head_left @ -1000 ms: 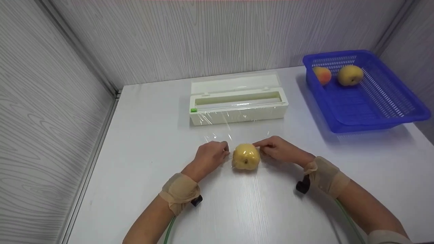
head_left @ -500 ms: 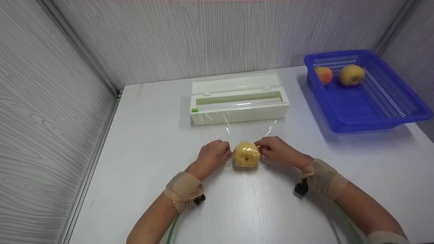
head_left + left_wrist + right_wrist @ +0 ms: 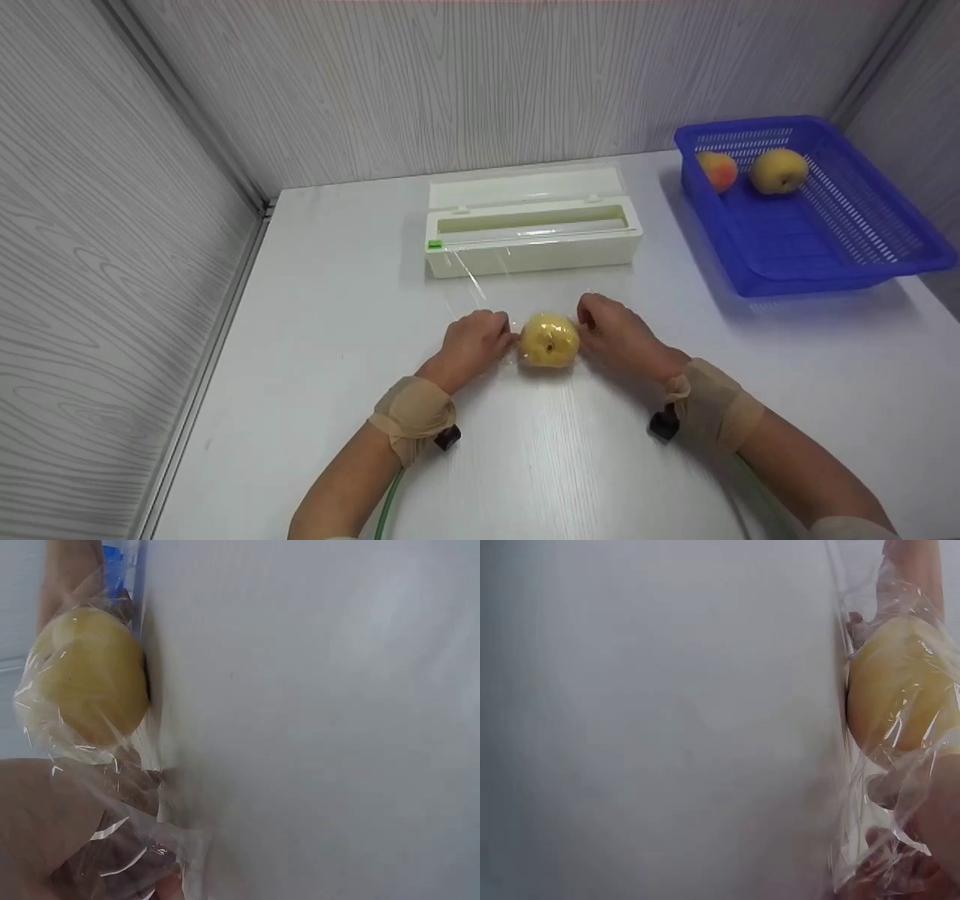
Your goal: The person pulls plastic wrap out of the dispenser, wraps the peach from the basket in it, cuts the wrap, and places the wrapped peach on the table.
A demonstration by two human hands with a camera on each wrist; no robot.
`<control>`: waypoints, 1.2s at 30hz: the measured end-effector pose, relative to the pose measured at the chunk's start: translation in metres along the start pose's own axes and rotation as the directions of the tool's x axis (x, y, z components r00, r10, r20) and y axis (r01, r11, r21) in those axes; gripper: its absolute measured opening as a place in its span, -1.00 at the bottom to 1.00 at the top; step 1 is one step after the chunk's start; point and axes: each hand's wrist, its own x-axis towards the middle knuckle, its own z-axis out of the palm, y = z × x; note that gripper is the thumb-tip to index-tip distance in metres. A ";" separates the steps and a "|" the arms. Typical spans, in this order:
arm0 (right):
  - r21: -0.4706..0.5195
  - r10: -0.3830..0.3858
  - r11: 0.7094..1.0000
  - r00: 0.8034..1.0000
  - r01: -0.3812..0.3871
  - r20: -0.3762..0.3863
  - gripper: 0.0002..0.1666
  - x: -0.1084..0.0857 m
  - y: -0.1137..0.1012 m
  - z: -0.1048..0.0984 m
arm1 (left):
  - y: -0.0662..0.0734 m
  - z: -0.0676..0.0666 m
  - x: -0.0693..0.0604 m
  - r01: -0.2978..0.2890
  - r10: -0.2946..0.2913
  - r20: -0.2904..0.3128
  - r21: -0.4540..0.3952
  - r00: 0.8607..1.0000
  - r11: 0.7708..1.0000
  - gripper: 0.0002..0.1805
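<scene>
A round yellow fruit like a pear (image 3: 550, 341) sits on the white table, wrapped over by clear cling film (image 3: 112, 795) that shines with creases. A band of the film runs back to the white dispenser box (image 3: 534, 251), whose lid stands up with the roll inside. At the fruit's left side, my left hand (image 3: 477, 341) pinches gathered film close to it. My right hand (image 3: 619, 337) grips film at the fruit's right side with curled fingers. In the right wrist view, film lies over the right hand's fingers (image 3: 889, 787) and partly veils them.
At the back right stands a blue plastic basket (image 3: 780, 281), holding another yellow fruit (image 3: 780, 171) and a peach-like, red-blushed fruit (image 3: 718, 171). A green slider (image 3: 435, 244) is at the box's left end. Wood-grained panels (image 3: 450, 82) border the table at the back and sides.
The right hand's fingers, extended toward the fruit a second ago, are now curled in beside it. The left hand has shifted slightly right. Film creases before the box have changed.
</scene>
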 end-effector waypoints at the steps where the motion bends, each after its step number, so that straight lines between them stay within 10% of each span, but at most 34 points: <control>1: -0.012 -0.004 1.000 1.000 0.003 -0.018 -0.86 -0.001 0.001 0.000 | -0.001 -0.001 0.000 0.015 -0.015 0.010 -0.015 1.000 1.000 -0.71; 8: -0.053 -0.073 0.996 0.992 0.068 -0.101 -0.81 -0.003 0.004 -0.002 | -0.009 -0.015 0.002 0.142 -0.108 0.167 -0.207 0.980 0.968 -0.71; 20: -0.087 -0.320 0.947 0.922 0.308 -0.216 -0.78 -0.013 -0.005 -0.019 | -0.030 -0.046 -0.009 0.153 -0.023 0.283 -0.446 0.959 0.882 -0.80; 24: -0.116 -0.419 0.908 0.879 0.402 -0.230 -0.78 -0.017 -0.014 -0.025 | -0.026 -0.050 -0.014 0.070 0.020 0.189 -0.456 0.982 0.887 -0.82; 30: -0.054 -0.352 0.935 0.936 0.351 0.007 -0.74 -0.022 -0.026 -0.030 | 0.002 -0.042 -0.016 -0.222 0.241 0.019 -0.328 0.970 0.918 -0.75; 36: 0.015 -0.342 0.940 0.939 0.341 0.043 -0.75 -0.021 -0.024 -0.023 | 0.013 -0.029 -0.011 -0.269 0.277 -0.002 -0.245 0.961 0.931 -0.81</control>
